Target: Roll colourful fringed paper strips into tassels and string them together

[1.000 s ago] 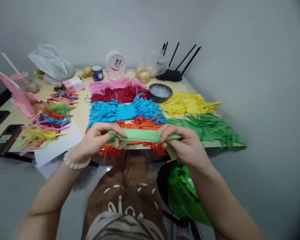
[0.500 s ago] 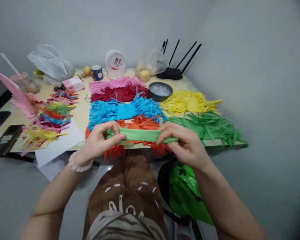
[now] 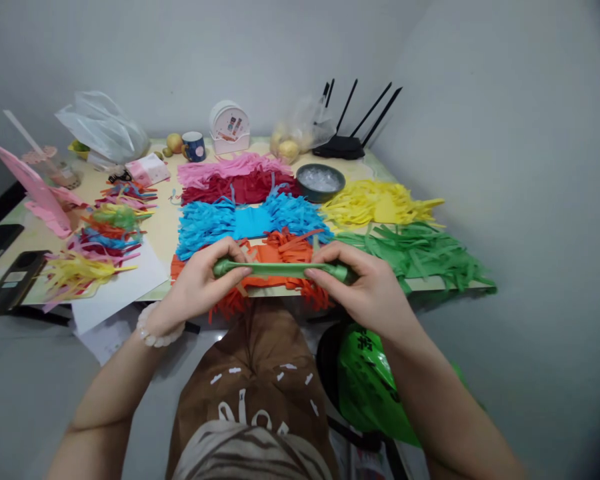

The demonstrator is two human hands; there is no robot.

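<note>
A narrow strip of green tissue paper (image 3: 277,270) is stretched level between my two hands, just above the table's front edge. My left hand (image 3: 205,277) pinches one end between thumb and fingers, and my right hand (image 3: 363,280) grips the other. Both ends look rolled or bunched; the strip's middle is flat and thin from this angle. Beneath it lies orange fringed paper (image 3: 269,254), partly hidden and hanging over the edge. Blue fringed paper (image 3: 253,222) is just behind, then dark red (image 3: 240,189) and pink (image 3: 230,170). Green fringed paper (image 3: 420,253) and yellow (image 3: 387,205) lie to the right.
Small multicoloured fringed bundles (image 3: 113,233) lie on the left beside white paper (image 3: 135,283) and a phone (image 3: 17,280). A grey bowl (image 3: 321,183), blue mug (image 3: 194,147), coaster holder (image 3: 231,140) and black router (image 3: 339,147) stand toward the back. A green bag (image 3: 370,380) is below right.
The green strip has turned from showing its broad face to nearly edge-on. My right thumb has moved on top of it, and my right hand has shifted slightly left.
</note>
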